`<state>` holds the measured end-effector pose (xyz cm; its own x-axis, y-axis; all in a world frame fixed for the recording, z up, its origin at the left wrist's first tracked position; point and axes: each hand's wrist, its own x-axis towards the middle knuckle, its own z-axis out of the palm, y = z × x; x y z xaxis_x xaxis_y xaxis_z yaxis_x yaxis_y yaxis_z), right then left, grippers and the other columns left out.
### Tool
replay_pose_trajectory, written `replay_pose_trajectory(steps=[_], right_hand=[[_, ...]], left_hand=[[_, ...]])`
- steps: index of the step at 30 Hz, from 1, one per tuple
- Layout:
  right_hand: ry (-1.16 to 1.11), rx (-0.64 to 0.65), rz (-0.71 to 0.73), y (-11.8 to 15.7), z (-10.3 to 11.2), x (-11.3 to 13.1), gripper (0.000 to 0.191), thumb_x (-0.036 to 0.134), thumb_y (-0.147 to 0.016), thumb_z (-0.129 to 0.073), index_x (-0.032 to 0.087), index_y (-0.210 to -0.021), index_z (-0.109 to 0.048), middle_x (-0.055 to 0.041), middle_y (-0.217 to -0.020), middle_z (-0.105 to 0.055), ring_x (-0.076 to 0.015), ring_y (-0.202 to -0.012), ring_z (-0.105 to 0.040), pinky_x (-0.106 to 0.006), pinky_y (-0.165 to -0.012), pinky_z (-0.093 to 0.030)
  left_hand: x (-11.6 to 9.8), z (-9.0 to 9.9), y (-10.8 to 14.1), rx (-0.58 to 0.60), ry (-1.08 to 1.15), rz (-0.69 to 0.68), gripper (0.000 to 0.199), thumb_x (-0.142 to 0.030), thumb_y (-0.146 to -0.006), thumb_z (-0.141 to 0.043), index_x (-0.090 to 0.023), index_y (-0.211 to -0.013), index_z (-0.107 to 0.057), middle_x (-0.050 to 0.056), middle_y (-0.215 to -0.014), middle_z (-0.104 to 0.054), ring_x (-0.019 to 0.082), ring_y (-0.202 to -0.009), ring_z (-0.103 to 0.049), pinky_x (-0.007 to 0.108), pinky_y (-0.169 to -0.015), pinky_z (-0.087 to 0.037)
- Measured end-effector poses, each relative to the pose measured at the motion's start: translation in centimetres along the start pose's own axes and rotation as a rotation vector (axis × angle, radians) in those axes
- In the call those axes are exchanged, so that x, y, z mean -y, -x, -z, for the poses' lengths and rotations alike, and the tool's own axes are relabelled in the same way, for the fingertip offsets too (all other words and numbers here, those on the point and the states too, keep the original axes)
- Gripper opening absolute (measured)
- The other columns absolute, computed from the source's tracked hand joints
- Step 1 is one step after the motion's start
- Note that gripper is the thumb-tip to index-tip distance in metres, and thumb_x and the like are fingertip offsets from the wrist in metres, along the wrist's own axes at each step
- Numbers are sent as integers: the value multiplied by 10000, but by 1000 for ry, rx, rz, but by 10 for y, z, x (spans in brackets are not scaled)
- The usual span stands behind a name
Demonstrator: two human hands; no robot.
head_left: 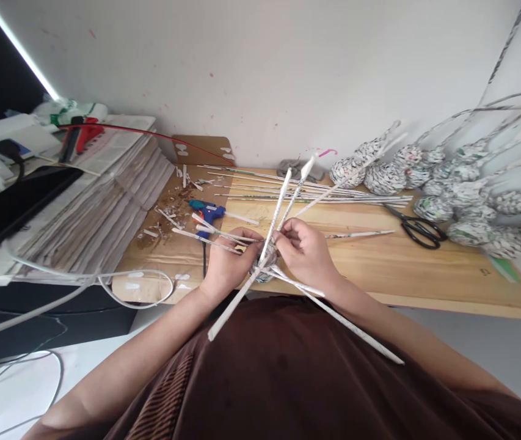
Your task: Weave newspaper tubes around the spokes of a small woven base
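Observation:
A small woven paper piece (264, 269) sits at the table's front edge, with several rolled paper sticks fanning out from it. My left hand (230, 260) is closed at its left side, fingers round paper sticks that point left. On the right, my right hand (303, 247) pinches a paper stick near the middle of the weave. One white stick (235, 305) slants down over my brown shirt, and another (356, 330) runs down to the right. The fingertips partly hide the weave.
A blue glue gun (208, 214) lies left of my hands, near paper scraps (168, 217). Loose paper sticks (306, 190) lie behind. Black scissors (420, 231) and several woven paper balls (462, 195) are at right. Stacked newspapers (123, 201) and a phone (22, 205) stand left.

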<state>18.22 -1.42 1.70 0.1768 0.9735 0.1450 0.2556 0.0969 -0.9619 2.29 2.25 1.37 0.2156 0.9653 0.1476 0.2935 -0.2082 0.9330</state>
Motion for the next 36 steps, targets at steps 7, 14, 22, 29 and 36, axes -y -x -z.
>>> replay_pose_trajectory(steps=[7, 14, 22, 29, 36], right_hand=[[-381, -52, -199, -2, -3, -6, 255, 349, -773, -718, 215, -883, -531, 34, -693, -693, -105, -511, -608, -189, -427, -433], [-485, -29, -286, -5, -3, -11, 346, 424, -670, -832, 169, -787, -630, 22, -614, -677, -97, -474, -600, -190, -431, -487], [-526, -77, -343, -3, -4, -12, 339, 397, -661, -824, 185, -805, -602, 32, -641, -669, -110, -462, -608, -212, -413, -514], [-438, -27, -195, 7, -2, -11, 321, 355, -665, -830, 184, -870, -652, -16, -726, -703, -175, -665, -684, -305, -643, -586], [-272, -68, -153, 19, -2, -10, 218, 348, -781, -752, 193, -748, -603, -26, -713, -705, -159, -620, -653, -273, -588, -527]], left_hand=[[0, -6, 8, -47, 185, 62, 109, -259, -752, -718, -151, -752, -709, 34, -702, -728, 140, -618, -645, 225, -585, -502], [4, -7, 8, -35, 232, -12, 117, -265, -742, -753, -152, -750, -726, 46, -753, -748, 151, -696, -681, 240, -677, -545], [17, -2, 7, -8, 140, -209, 63, -211, -805, -692, -158, -799, -725, 74, -832, -762, 170, -754, -710, 248, -681, -552], [14, 3, 5, 2, -93, -427, 110, -104, -821, -652, -177, -828, -734, 55, -839, -766, 164, -796, -717, 265, -777, -551], [13, 0, 7, -6, -127, -325, 127, -89, -803, -635, -177, -825, -723, 37, -811, -754, 161, -746, -711, 255, -714, -559]])
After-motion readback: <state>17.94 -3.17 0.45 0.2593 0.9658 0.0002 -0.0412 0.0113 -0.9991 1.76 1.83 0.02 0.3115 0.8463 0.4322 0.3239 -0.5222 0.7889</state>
